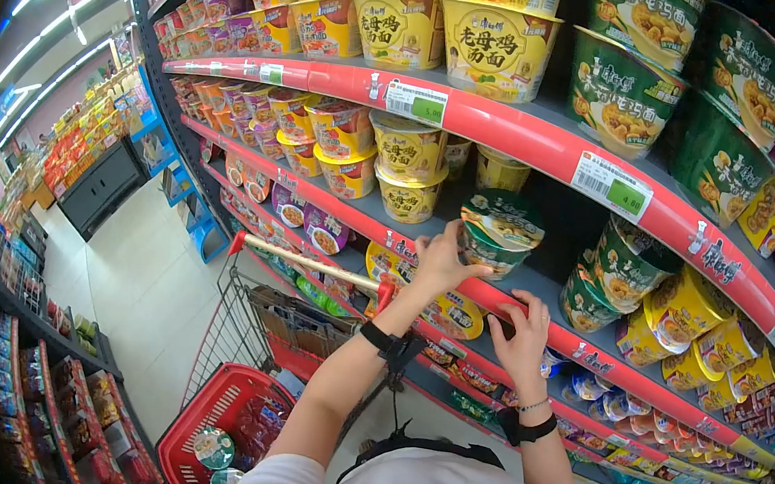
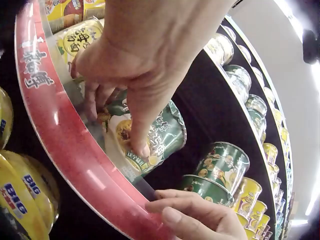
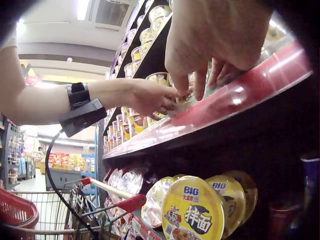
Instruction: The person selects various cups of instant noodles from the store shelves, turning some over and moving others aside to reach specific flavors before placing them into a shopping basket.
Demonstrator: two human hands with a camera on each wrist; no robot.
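Note:
A green instant noodle cup (image 1: 501,236) stands near the front of the middle shelf, its patterned lid facing up. My left hand (image 1: 442,265) grips it from the left, with the thumb (image 2: 139,125) across its front and the fingers round its side. At the red shelf edge, right of the cup, my right hand (image 1: 522,339) rests with loosely bent fingers and holds nothing. Both hands reach in over the same edge in the right wrist view, where my right hand (image 3: 215,40) hides most of the cup.
Yellow noodle cups (image 1: 409,173) stand left of the green one, stacked green cups (image 1: 628,269) to its right. The upper shelf's red price rail (image 1: 515,128) overhangs. A shopping cart's handle (image 1: 309,262) and red basket (image 1: 199,388) are at lower left. Yellow bowls (image 3: 194,210) sit below.

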